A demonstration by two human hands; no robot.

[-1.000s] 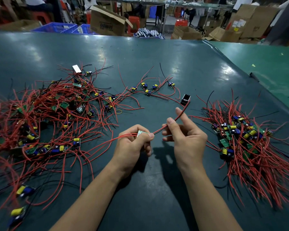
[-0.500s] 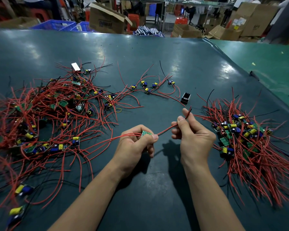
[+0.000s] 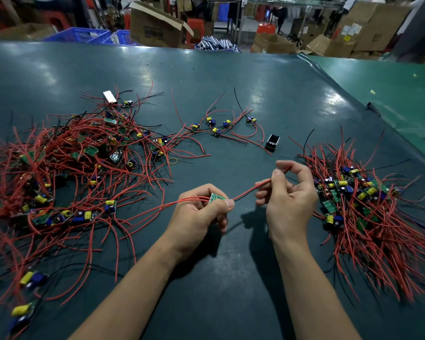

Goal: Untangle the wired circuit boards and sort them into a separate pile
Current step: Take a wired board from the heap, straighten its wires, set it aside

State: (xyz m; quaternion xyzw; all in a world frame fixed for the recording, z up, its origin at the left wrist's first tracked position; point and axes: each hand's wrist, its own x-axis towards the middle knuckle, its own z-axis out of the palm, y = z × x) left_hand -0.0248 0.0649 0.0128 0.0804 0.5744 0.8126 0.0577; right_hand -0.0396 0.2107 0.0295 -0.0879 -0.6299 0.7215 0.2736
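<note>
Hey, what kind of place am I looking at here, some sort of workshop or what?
Most likely a small electronics factory or assembly workshop. A big green work table holds heaps of little circuit boards with red wires, and behind it stand stacked cardboard boxes and blue plastic crates.

The table under the hands is a smooth, dark teal sheet with glossy glare patches. Wires between the hands look like red, smooth plastic insulation. Beyond the table, boxes are matt brown cardboard.
</note>
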